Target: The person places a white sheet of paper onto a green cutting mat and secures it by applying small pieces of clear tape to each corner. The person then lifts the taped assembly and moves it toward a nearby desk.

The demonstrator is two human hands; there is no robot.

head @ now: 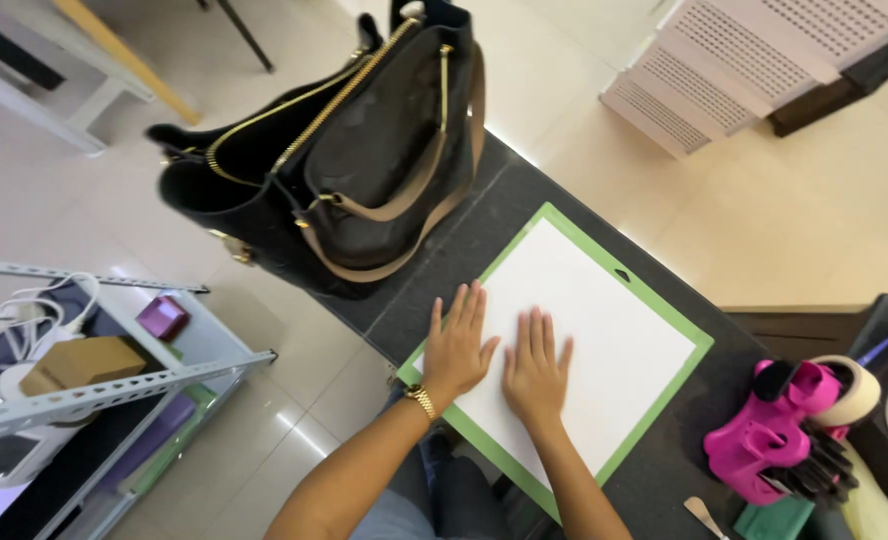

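Note:
Both my hands lie flat, fingers spread, on a white sheet (584,330) that covers a green-edged cutting mat (699,345) on a dark table (484,215). My left hand (456,347), with a gold watch at the wrist, presses the sheet's near left corner. My right hand (534,370) rests just beside it, palm down. Neither hand grips anything.
A black handbag (364,140) with gold zips and tan straps stands at the table's far end. A pink tape dispenser (779,430) with a tape roll sits to the right. A metal shelf rack (94,390) holding boxes and cables stands at left. Perforated white panels (724,70) lie on the floor.

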